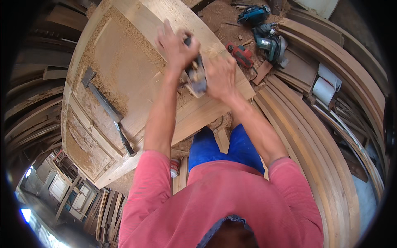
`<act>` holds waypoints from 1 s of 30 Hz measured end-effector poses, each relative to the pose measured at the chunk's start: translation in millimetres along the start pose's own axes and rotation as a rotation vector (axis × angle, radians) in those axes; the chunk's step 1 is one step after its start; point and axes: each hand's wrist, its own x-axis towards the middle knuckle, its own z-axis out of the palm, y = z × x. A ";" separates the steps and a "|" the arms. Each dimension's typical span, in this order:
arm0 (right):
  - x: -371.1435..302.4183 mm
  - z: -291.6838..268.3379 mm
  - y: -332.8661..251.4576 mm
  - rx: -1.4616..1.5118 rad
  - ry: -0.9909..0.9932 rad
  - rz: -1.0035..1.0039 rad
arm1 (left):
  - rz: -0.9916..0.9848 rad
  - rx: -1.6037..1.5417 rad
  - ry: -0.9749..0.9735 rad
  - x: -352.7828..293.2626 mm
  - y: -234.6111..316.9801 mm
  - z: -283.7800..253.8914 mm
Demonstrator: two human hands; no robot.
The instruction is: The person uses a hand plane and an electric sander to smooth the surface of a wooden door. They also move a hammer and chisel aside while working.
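Note:
A hand plane (199,86) with a dark body lies on the pale wooden rail of a panelled door (124,53), blurred by motion. My left hand (175,46) grips its far end, some fingers raised and smeared. Around the near end, on its right side, my right hand (221,76) is closed. Curled shavings and sawdust (111,62) cover much of the door's panel. Left of my left forearm, a hammer (102,99) rests on the door, and a chisel (123,138) lies at the end of its handle.
Beyond the door's right edge, a red power tool (240,56), a teal circular saw (271,44) and another teal power tool (253,15) sit among scraps. Long boards (306,124) curve along the right. Stacked timber (35,103) lines the left. A can (175,167) stands beside my body.

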 end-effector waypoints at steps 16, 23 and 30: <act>12.5 -11.8 0.4 -0.093 0.154 0.062 | 0.163 -0.170 -0.025 38.6 15.0 8.6; -64.0 -108.6 85.8 0.039 0.386 0.598 | 0.284 -0.112 -0.233 -37.9 24.4 -30.0; -93.9 -78.5 10.8 -0.033 0.246 0.643 | 0.174 0.092 -0.397 -38.8 -21.9 -24.7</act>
